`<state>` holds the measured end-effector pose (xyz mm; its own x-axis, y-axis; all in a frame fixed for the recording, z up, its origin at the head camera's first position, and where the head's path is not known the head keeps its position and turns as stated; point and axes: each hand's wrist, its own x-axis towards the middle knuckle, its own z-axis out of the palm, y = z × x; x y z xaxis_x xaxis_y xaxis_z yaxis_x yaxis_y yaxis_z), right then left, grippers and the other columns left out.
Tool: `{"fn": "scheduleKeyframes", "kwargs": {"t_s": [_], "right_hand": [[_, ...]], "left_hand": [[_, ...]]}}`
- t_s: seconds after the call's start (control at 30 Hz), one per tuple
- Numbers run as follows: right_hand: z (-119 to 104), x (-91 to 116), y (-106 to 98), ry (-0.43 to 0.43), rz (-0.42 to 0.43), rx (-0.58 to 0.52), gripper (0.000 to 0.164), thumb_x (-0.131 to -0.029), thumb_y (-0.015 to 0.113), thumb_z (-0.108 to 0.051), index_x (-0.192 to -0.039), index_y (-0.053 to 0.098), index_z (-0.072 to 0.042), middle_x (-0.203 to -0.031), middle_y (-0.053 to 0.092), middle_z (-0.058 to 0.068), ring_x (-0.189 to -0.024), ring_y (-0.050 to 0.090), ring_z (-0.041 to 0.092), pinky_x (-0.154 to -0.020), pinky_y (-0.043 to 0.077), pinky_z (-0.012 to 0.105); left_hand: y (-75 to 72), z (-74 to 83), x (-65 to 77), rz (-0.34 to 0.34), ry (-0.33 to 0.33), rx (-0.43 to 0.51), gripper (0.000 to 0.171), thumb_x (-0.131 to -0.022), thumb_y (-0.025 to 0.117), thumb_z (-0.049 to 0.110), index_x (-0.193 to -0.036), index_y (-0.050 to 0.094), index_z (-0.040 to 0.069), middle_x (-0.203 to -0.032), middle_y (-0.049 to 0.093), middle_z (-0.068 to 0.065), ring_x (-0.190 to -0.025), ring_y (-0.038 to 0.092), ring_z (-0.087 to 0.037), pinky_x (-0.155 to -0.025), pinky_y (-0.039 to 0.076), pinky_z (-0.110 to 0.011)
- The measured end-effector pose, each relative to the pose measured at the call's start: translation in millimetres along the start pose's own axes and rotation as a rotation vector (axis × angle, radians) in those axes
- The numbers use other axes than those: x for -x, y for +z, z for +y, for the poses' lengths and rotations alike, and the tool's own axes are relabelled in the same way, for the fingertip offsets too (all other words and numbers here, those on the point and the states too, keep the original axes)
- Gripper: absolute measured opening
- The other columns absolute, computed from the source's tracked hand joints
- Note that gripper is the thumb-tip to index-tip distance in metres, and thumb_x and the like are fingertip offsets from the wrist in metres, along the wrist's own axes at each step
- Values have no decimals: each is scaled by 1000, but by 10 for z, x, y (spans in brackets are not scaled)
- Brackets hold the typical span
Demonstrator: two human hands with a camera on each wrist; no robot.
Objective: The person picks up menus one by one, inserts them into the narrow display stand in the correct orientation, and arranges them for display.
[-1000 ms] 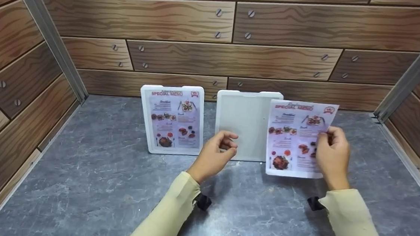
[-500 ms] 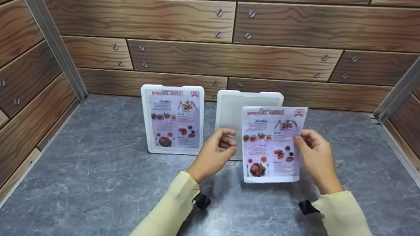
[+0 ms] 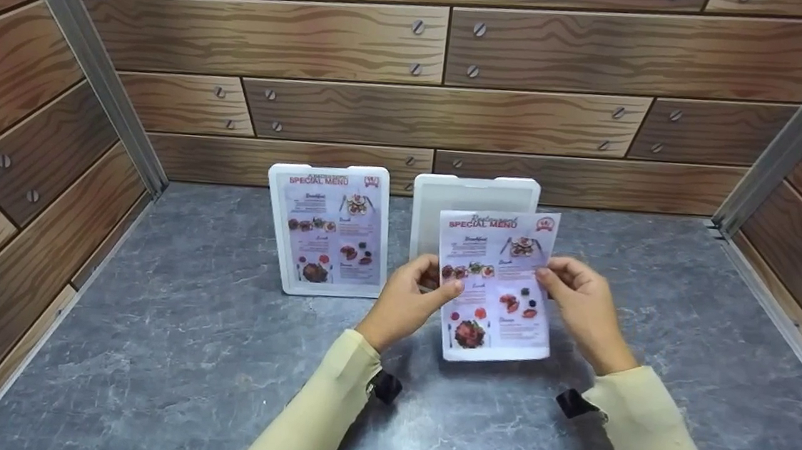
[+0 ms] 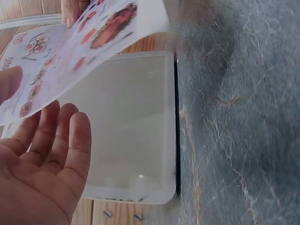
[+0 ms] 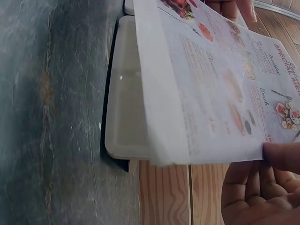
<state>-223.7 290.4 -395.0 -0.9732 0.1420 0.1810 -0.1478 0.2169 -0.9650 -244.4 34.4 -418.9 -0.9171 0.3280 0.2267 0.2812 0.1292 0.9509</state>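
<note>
At the lower left, the left hand [image 4: 47,161] holds a printed menu sheet [image 4: 58,61], thumb over its face, fingers behind. The right hand [image 4: 71,11] pinches it at upper left. A white-rimmed panel [image 4: 131,122] occupies mid-frame; grey marbled tabletop [image 4: 243,140], the right.

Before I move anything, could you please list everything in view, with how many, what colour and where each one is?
loose menu sheet: 1, white with coloured print, between the hands
filled display frame: 1, white, standing at left
framed menu sheet: 1, pale with coloured print, in that frame
blank display frame: 1, white, behind the loose sheet
tabletop: 1, grey marbled, below
plank-patterned walls: 3, brown, back and sides
metal posts: 2, grey, back corners
black devices: 2, black, one per wrist
sleeves: 2, pale yellow-green, on the forearms
left hand: 1, bare, sheet's left edge
right hand: 1, bare, sheet's right edge
</note>
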Motion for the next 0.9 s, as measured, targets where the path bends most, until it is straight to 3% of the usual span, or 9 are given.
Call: {"fn": "scheduleKeyframes", "kwargs": {"t_s": [0.23, 0.53, 0.9], "right_hand": [[3, 14, 55, 6, 1, -26, 13, -101, 62, -1, -109, 65, 9, -88, 72, -5, -80, 67, 7, -77, 57, 23], [22, 22, 90, -8, -14, -36, 17, -102, 62, -2, -112, 65, 11, -89, 73, -6, -82, 68, 8, -79, 58, 24], [35, 29, 88, -17, -63, -18, 25, -101, 66, -8, -114, 62, 13, -92, 71, 0, -85, 67, 8, -80, 57, 24]], "left_hand": [[-10, -12, 5, 3, 2, -56, 20, -94, 77, 27, -98, 67, 11, -79, 56, 4, -70, 49, -10, -63, 43, -25], [-16, -24, 5, 34, 5, -36, 20, -97, 74, 26, -109, 73, 10, -79, 61, 3, -69, 50, -10, -62, 42, -25], [-56, -40, -16, 71, 2, -19, 17, -99, 72, 23, -109, 72, 10, -78, 61, 2, -68, 51, -10, -61, 42, -25]]}}
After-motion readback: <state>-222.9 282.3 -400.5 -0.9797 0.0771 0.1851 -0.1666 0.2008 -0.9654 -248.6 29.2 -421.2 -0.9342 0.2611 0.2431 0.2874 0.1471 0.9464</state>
